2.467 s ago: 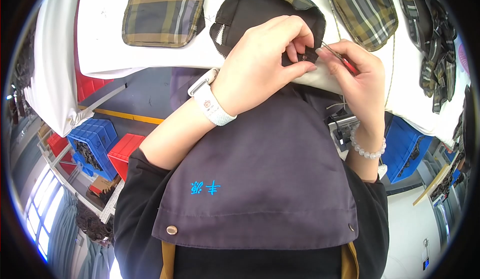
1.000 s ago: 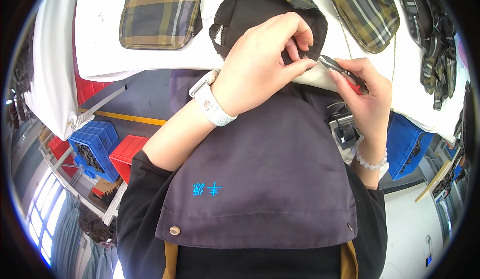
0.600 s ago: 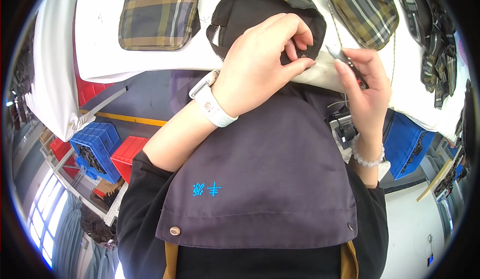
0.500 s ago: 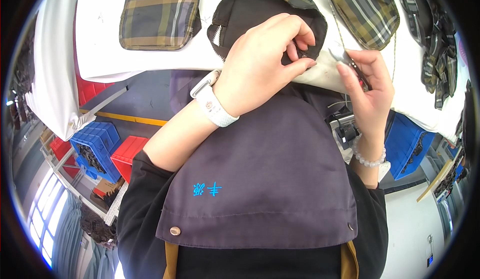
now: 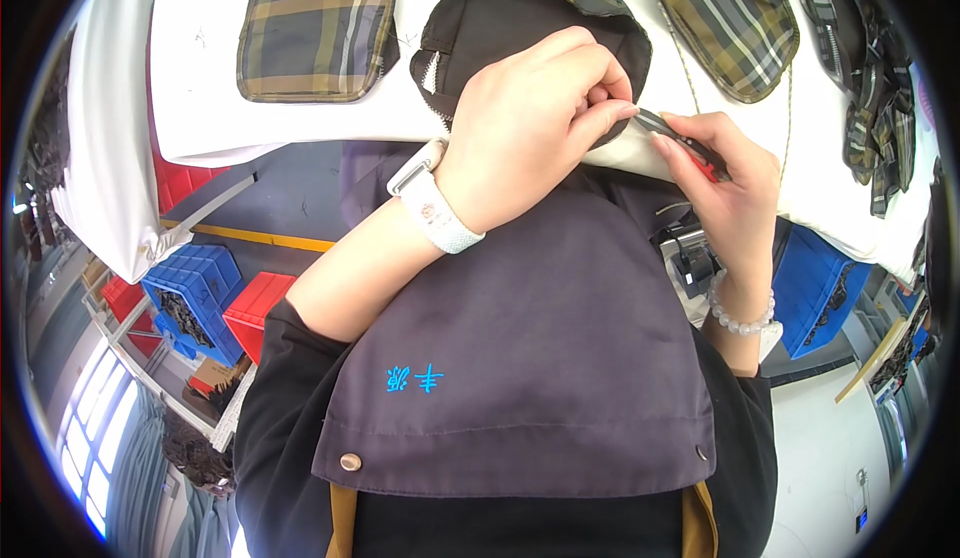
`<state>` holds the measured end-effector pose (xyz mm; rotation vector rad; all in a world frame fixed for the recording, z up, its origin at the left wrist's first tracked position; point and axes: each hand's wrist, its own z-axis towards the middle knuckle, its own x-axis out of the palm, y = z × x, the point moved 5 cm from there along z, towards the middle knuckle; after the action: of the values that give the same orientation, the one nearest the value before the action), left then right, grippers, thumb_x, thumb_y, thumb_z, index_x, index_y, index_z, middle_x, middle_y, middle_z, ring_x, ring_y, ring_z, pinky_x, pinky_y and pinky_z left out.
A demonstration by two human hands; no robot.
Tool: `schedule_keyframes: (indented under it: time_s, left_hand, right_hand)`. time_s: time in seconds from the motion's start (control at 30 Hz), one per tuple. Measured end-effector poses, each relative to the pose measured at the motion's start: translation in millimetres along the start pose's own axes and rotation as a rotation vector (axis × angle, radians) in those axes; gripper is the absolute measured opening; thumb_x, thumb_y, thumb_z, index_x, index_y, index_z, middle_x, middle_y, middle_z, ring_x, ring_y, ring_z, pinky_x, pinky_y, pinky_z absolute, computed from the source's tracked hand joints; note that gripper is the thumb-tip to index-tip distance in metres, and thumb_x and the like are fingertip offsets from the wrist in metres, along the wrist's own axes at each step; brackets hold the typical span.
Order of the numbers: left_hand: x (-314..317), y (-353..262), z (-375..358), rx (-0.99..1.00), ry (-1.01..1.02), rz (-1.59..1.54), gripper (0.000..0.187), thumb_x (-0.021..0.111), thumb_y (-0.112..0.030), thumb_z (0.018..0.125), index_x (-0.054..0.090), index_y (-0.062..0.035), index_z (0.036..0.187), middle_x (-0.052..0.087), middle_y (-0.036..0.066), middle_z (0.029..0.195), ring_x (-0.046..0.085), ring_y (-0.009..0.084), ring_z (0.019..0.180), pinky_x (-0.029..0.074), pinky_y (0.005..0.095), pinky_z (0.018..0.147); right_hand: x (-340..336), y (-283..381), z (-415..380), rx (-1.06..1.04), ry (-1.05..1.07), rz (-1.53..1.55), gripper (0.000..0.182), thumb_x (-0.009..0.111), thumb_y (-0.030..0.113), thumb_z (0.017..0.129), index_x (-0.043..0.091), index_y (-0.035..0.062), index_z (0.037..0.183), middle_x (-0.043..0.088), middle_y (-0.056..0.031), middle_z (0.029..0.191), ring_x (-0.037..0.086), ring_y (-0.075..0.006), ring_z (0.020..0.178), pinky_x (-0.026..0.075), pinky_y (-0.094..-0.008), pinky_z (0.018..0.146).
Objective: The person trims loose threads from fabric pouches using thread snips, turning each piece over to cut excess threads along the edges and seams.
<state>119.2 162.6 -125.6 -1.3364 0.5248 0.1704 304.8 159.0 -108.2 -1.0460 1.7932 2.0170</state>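
A black-lined plaid pouch (image 5: pixel 500 13) lies inside out on the white table, with a white zipper showing at its left edge. My left hand (image 5: pixel 545 108) rests over it, thumb and forefinger pinched together at the pouch's right edge. Whether fabric or a loose thread is between these fingertips cannot be made out. In my right hand (image 5: pixel 735 163) is a pair of thread snips (image 5: pixel 680 138), dark with a bit of red. Their tip points left and meets or nearly meets my left fingertips.
Plaid pouches lie to the left (image 5: pixel 318 33) and right (image 5: pixel 725 23) on the white cloth (image 5: pixel 200 123). More plaid pieces (image 5: pixel 865 88) are heaped at the far right. Below the table stand blue crates (image 5: pixel 195 278) and a red crate (image 5: pixel 258 303). A cord runs beside the right pouch.
My right hand has brought the snips left to my left fingertips. The left thumb and forefinger, slightly apart before, have come together.
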Motion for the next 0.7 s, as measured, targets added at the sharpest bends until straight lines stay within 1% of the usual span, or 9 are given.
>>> schedule_keyframes:
  time_s: [0.2,0.3,0.4,0.43,0.47,0.5,0.57,0.6,0.7]
  left_hand:
    - [3,-6,0,0.035,-0.033,0.168,0.012,0.076,-0.005,0.086,0.064,-0.0033,0.088,0.06,0.004,0.083,0.06,0.0123,0.065,0.049,0.0255,0.059]
    - [4,-5,0,0.044,-0.044,0.16,0.012,0.076,-0.005,0.086,0.064,-0.0032,0.089,0.06,0.005,0.084,0.059,0.0126,0.063,0.048,0.0254,0.058]
    - [1,3,0,0.03,-0.076,0.015,0.011,0.074,-0.005,0.089,0.063,-0.0022,0.091,0.06,0.004,0.084,0.058,0.0095,0.062,0.047,0.0228,0.058]
    - [-1,4,0,0.03,-0.078,0.015,0.011,0.074,-0.005,0.089,0.063,-0.0022,0.091,0.06,0.004,0.084,0.058,0.0095,0.062,0.047,0.0228,0.058]
    - [-4,9,0,-0.063,-0.08,-0.1,0.01,0.072,-0.004,0.091,0.062,-0.0017,0.092,0.059,0.002,0.085,0.057,0.0075,0.064,0.047,0.0212,0.058]
    - [-5,14,0,-0.157,-0.081,-0.216,0.009,0.071,-0.004,0.094,0.062,-0.0012,0.093,0.059,0.001,0.086,0.056,0.0056,0.065,0.046,0.0196,0.059]
    - [-5,17,-1,-0.198,-0.069,-0.299,0.007,0.067,-0.003,0.097,0.061,-0.001,0.095,0.059,-0.001,0.087,0.055,0.0032,0.067,0.046,0.018,0.058]
    - [-4,18,-2,-0.219,-0.065,-0.328,0.006,0.067,-0.002,0.097,0.061,-0.0011,0.096,0.059,-0.001,0.087,0.056,0.0033,0.067,0.046,0.0181,0.057]
    - [-12,13,-4,-0.269,-0.07,-0.36,0.006,0.067,-0.001,0.097,0.061,-0.001,0.097,0.06,-0.001,0.087,0.057,0.0032,0.066,0.046,0.0181,0.056]
  right_hand:
    - [3,-1,0,-0.024,-0.024,-0.018,0.016,0.08,0.007,0.084,0.071,0.0003,0.095,0.075,-0.0079,0.088,0.074,-0.0154,0.077,0.056,-0.0253,0.069]
    - [3,-3,-1,-0.019,-0.038,-0.018,0.015,0.08,0.009,0.084,0.071,0.0006,0.093,0.076,-0.0076,0.089,0.074,-0.0153,0.077,0.055,-0.0252,0.069]
    - [0,-8,-2,0.016,0.0,0.037,0.016,0.077,0.007,0.088,0.068,0.0005,0.1,0.073,-0.0044,0.083,0.069,-0.0101,0.075,0.052,-0.0222,0.068]
    - [-4,-14,-3,0.116,-0.032,0.223,0.018,0.075,0.005,0.09,0.066,0.0004,0.105,0.071,-0.0023,0.082,0.065,-0.0069,0.075,0.049,-0.0201,0.068]
    - [-6,-20,-4,0.216,-0.064,0.408,0.02,0.072,0.004,0.092,0.063,0.0003,0.11,0.068,-0.0003,0.08,0.061,-0.0037,0.074,0.046,-0.0179,0.069]
    - [-4,-19,-2,0.216,-0.063,0.408,0.02,0.072,0.004,0.092,0.063,0.0003,0.11,0.068,-0.0003,0.08,0.061,-0.0037,0.074,0.046,-0.0179,0.069]
    - [0,-15,6,0.198,-0.144,0.538,0.024,0.068,0.002,0.095,0.057,0.0002,0.116,0.064,0.002,0.079,0.055,-0.0004,0.076,0.042,-0.0153,0.07]
    - [6,-9,12,0.111,-0.211,0.519,0.019,0.071,0.007,0.095,0.061,0.0001,0.11,0.066,0.0002,0.083,0.056,-0.0011,0.074,0.042,-0.0156,0.066]
    - [23,0,24,0.116,-0.161,0.37,0.016,0.074,0.01,0.093,0.064,0.0005,0.101,0.068,-0.0007,0.08,0.056,-0.0016,0.068,0.043,-0.0171,0.061]
